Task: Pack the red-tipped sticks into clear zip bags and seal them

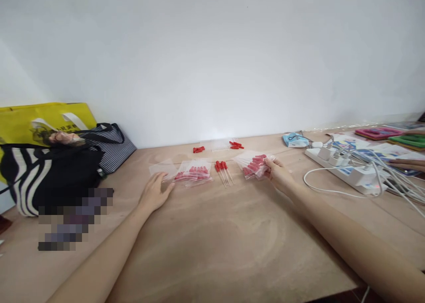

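Note:
My right hand [278, 174] pinches the edge of clear plastic bags [254, 165] with red-capped droppers inside. My left hand [155, 191] rests on the left, fingers apart, at the near edge of some flat clear bags [164, 168]; whether it touches them I cannot tell. Just right of that hand lies a pile of filled bags [194, 172], red bulbs showing through the plastic. Between the two piles several loose droppers [223, 166] lie side by side, red ends away from me. Farther back are small red bulbs [198, 150] and more red pieces [236, 144] beside clear tubes [221, 146].
Bags, one black with white stripes [49, 179] and one yellow [76, 110], stand at the left near a pixelated item [78, 219]. On the right are a blue mask [295, 139], a power strip [348, 174] with tangled white cables, and another person's hand [407, 163] by colourful sheets.

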`<state>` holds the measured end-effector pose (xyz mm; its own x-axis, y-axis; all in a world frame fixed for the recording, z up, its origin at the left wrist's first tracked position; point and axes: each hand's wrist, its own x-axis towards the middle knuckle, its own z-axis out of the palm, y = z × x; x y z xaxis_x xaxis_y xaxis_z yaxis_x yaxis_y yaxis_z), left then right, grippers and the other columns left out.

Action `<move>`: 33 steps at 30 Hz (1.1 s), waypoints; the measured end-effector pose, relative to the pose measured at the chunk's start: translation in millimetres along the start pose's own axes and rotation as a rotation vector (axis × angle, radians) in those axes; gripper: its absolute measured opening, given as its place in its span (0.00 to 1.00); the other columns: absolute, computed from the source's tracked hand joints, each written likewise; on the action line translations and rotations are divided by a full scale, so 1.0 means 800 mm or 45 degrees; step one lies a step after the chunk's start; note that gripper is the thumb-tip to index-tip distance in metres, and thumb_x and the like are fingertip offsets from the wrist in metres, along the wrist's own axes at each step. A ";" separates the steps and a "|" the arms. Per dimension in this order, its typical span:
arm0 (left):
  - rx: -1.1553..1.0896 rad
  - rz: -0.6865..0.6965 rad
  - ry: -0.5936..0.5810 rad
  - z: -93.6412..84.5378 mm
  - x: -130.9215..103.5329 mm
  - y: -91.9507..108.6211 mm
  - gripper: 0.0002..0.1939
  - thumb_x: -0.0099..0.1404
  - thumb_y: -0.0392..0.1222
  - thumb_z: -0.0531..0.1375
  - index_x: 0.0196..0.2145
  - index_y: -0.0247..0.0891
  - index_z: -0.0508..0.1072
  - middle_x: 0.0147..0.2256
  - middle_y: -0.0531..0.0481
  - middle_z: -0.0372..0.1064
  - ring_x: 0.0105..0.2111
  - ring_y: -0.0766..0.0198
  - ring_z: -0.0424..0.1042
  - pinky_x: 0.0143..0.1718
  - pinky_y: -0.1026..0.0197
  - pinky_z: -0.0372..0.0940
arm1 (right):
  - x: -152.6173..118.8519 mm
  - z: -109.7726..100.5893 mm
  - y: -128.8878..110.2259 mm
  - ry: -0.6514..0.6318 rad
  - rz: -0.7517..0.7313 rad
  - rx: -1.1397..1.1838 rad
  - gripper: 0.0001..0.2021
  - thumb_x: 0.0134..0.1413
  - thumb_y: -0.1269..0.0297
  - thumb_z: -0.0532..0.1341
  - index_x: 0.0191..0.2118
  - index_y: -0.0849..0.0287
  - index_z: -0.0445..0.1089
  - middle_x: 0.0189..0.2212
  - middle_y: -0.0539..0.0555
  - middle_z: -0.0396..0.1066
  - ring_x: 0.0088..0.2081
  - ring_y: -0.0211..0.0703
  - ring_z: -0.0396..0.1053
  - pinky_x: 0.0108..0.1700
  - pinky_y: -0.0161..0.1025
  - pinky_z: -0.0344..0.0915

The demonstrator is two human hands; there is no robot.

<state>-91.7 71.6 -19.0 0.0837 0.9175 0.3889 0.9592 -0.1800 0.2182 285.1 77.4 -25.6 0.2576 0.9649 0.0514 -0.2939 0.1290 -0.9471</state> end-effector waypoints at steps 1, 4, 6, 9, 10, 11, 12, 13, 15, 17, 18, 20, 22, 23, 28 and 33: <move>0.028 -0.037 -0.059 0.000 0.002 -0.008 0.27 0.59 0.54 0.46 0.48 0.32 0.61 0.52 0.38 0.58 0.52 0.52 0.58 0.54 0.52 0.54 | 0.002 0.002 0.004 0.009 0.014 -0.013 0.08 0.43 0.60 0.61 0.25 0.57 0.63 0.19 0.48 0.66 0.21 0.36 0.64 0.22 0.35 0.65; 0.110 -0.059 -0.244 -0.003 0.005 -0.017 0.28 0.60 0.55 0.43 0.48 0.31 0.62 0.52 0.39 0.59 0.53 0.53 0.59 0.54 0.55 0.53 | 0.001 0.011 0.017 -0.017 0.050 -0.006 0.09 0.42 0.62 0.61 0.23 0.57 0.59 0.20 0.49 0.65 0.22 0.37 0.65 0.25 0.36 0.67; 0.213 -0.042 -0.325 -0.010 0.002 -0.010 0.27 0.61 0.53 0.42 0.48 0.31 0.64 0.51 0.39 0.61 0.52 0.52 0.60 0.52 0.53 0.55 | -0.001 0.016 0.025 -0.030 0.071 -0.004 0.10 0.41 0.64 0.62 0.24 0.56 0.58 0.22 0.49 0.65 0.25 0.38 0.67 0.28 0.38 0.69; 0.459 -0.103 -0.463 -0.029 -0.008 0.018 0.25 0.63 0.51 0.41 0.41 0.30 0.69 0.42 0.35 0.68 0.43 0.47 0.68 0.42 0.50 0.62 | -0.004 0.019 0.032 -0.012 0.079 -0.023 0.12 0.38 0.68 0.63 0.26 0.56 0.56 0.23 0.48 0.64 0.27 0.39 0.67 0.31 0.39 0.69; 0.540 -0.141 -0.524 -0.036 -0.013 0.030 0.25 0.63 0.51 0.41 0.38 0.30 0.71 0.38 0.34 0.70 0.40 0.45 0.69 0.39 0.49 0.63 | -0.004 0.018 0.034 0.005 0.077 -0.028 0.13 0.36 0.70 0.63 0.27 0.55 0.56 0.24 0.48 0.63 0.27 0.39 0.67 0.31 0.39 0.69; 0.618 -0.158 -0.566 -0.044 -0.019 0.043 0.25 0.63 0.51 0.42 0.35 0.30 0.72 0.36 0.33 0.71 0.39 0.44 0.70 0.38 0.48 0.63 | -0.005 0.016 0.035 0.033 0.061 -0.052 0.14 0.35 0.70 0.63 0.29 0.55 0.56 0.25 0.48 0.63 0.27 0.39 0.67 0.31 0.40 0.69; 0.658 -0.149 -0.602 -0.050 -0.026 0.056 0.25 0.63 0.50 0.43 0.34 0.30 0.73 0.35 0.33 0.71 0.38 0.43 0.70 0.36 0.49 0.63 | -0.005 0.014 0.035 0.072 0.024 -0.108 0.16 0.34 0.70 0.63 0.30 0.55 0.56 0.26 0.48 0.63 0.27 0.39 0.66 0.31 0.40 0.68; 0.669 -0.130 -0.635 -0.054 -0.033 0.068 0.24 0.64 0.49 0.43 0.33 0.30 0.73 0.35 0.33 0.71 0.37 0.44 0.71 0.35 0.49 0.63 | -0.006 0.012 0.035 0.126 -0.045 -0.205 0.17 0.33 0.70 0.64 0.32 0.55 0.57 0.28 0.49 0.63 0.27 0.40 0.66 0.31 0.41 0.67; 0.671 -0.055 -0.638 -0.056 -0.048 0.089 0.23 0.64 0.48 0.45 0.31 0.30 0.74 0.32 0.33 0.72 0.35 0.44 0.71 0.33 0.50 0.64 | -0.011 0.009 0.034 0.236 -0.279 -0.494 0.17 0.33 0.68 0.63 0.34 0.56 0.59 0.31 0.52 0.63 0.31 0.42 0.65 0.34 0.42 0.65; 0.604 0.031 -0.572 -0.049 -0.063 0.106 0.22 0.63 0.48 0.46 0.27 0.32 0.75 0.29 0.35 0.72 0.32 0.45 0.72 0.31 0.51 0.64 | -0.018 0.011 0.030 0.240 -0.532 -0.825 0.15 0.37 0.66 0.62 0.36 0.57 0.62 0.34 0.55 0.63 0.35 0.45 0.63 0.38 0.43 0.62; 0.555 0.067 -0.505 -0.042 -0.070 0.113 0.22 0.63 0.48 0.47 0.27 0.32 0.75 0.27 0.36 0.72 0.30 0.46 0.72 0.30 0.51 0.64 | -0.024 0.013 0.028 0.195 -0.619 -0.984 0.13 0.40 0.66 0.60 0.36 0.57 0.63 0.35 0.55 0.64 0.37 0.46 0.63 0.38 0.42 0.61; 0.488 0.140 -0.359 -0.029 -0.081 0.128 0.22 0.64 0.47 0.46 0.28 0.31 0.74 0.26 0.36 0.72 0.29 0.49 0.72 0.30 0.53 0.64 | -0.035 0.023 0.024 0.056 -0.700 -1.284 0.08 0.45 0.65 0.56 0.35 0.56 0.65 0.36 0.56 0.64 0.37 0.45 0.64 0.37 0.40 0.60; 0.532 0.196 -0.355 -0.020 -0.090 0.143 0.20 0.64 0.44 0.47 0.33 0.27 0.74 0.28 0.34 0.71 0.30 0.48 0.71 0.30 0.53 0.64 | -0.043 0.038 0.021 -0.080 -0.689 -1.541 0.07 0.49 0.64 0.54 0.35 0.55 0.66 0.38 0.54 0.65 0.37 0.43 0.64 0.35 0.37 0.59; 0.548 0.230 -0.353 -0.018 -0.093 0.149 0.20 0.64 0.44 0.48 0.35 0.26 0.73 0.29 0.34 0.71 0.30 0.48 0.71 0.31 0.53 0.64 | -0.045 0.046 0.019 -0.135 -0.664 -1.643 0.08 0.50 0.64 0.53 0.35 0.55 0.66 0.38 0.54 0.66 0.37 0.43 0.65 0.35 0.36 0.59; 0.282 0.560 -0.304 -0.023 -0.085 0.148 0.20 0.66 0.45 0.46 0.43 0.29 0.69 0.35 0.38 0.71 0.36 0.51 0.69 0.37 0.50 0.65 | -0.028 0.089 0.013 -0.241 -0.427 -1.949 0.12 0.53 0.63 0.51 0.42 0.56 0.66 0.42 0.55 0.67 0.42 0.44 0.66 0.36 0.36 0.58; -0.048 0.851 -0.309 -0.029 -0.050 0.085 0.18 0.66 0.41 0.45 0.51 0.36 0.63 0.51 0.44 0.62 0.51 0.56 0.60 0.53 0.50 0.57 | -0.003 0.115 0.013 -0.246 -0.176 -2.055 0.14 0.52 0.65 0.51 0.44 0.60 0.65 0.44 0.60 0.67 0.45 0.50 0.66 0.40 0.40 0.60</move>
<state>-35.7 14.6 0.8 0.7130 0.6584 0.2410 0.6716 -0.7401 0.0350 196.9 97.8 -6.4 0.0498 0.9957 0.0782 0.9665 -0.0283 -0.2552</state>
